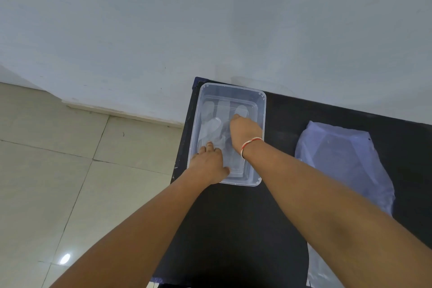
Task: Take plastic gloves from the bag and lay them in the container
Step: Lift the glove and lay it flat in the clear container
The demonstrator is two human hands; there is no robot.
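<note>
The fingers of the left hand (208, 163) are spread slightly apart and lie flat on the thin transparent plastic gloves (214, 128), pressing them down near the close end of the clear rectangular plastic container (261, 110). The thumb points to the right, along the bottom of the box. The right hand (243, 132) is turned with its back to the camera and its fingers are bent downward into the gloves, so I cannot tell if they pinch the plastic or only touch it. On the right wrist there is a red and white thread bracelet (249, 144). All the visible gloves lie inside the container, which stands at the left far corner of the black table (233, 217), close to the pale wall (210, 18). The crumpled translucent plastic bag (339, 159) lies on the table well to the right of the container. Left of the table, a light tiled floor (58, 170) is seen.
</note>
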